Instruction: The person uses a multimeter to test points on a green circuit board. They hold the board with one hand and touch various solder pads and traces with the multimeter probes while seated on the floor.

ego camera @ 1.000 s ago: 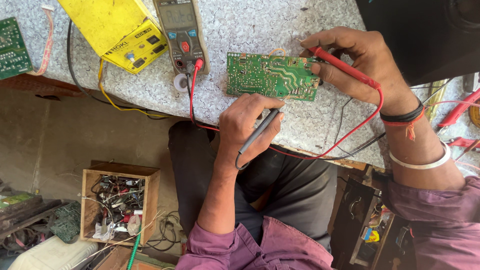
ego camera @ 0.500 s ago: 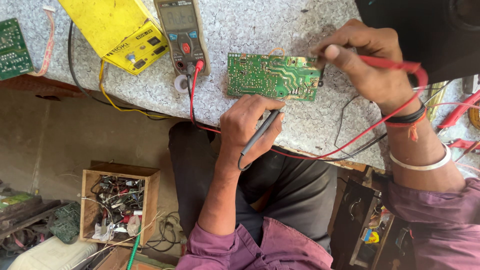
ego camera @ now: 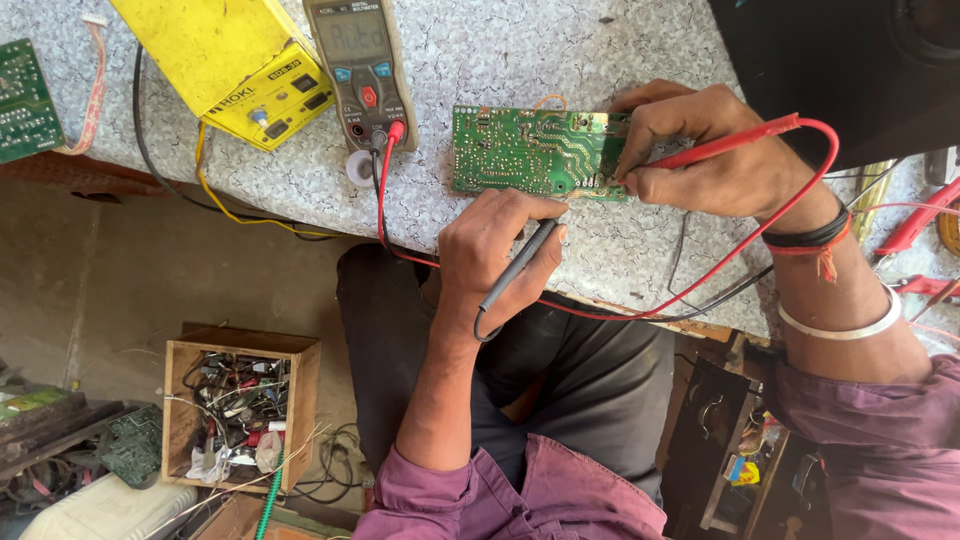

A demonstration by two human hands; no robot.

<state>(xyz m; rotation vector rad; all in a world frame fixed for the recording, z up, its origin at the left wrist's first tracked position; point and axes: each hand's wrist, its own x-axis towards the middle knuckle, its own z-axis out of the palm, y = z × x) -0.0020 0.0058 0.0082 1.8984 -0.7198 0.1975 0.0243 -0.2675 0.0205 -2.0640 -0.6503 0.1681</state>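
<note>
Head view: green circuit board lying flat on the speckled worktop, just right of the grey multimeter. Left hand, fingers closed around the black probe, tip at the board's near edge. Right hand, fingers pinching the red probe against the board's right end.

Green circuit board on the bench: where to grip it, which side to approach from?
Judging by its pose, take the green circuit board by its bare left short edge, coming from the left. It lies flat on the stone bench; the right hand covers its right end and the left hand its near edge.
</note>
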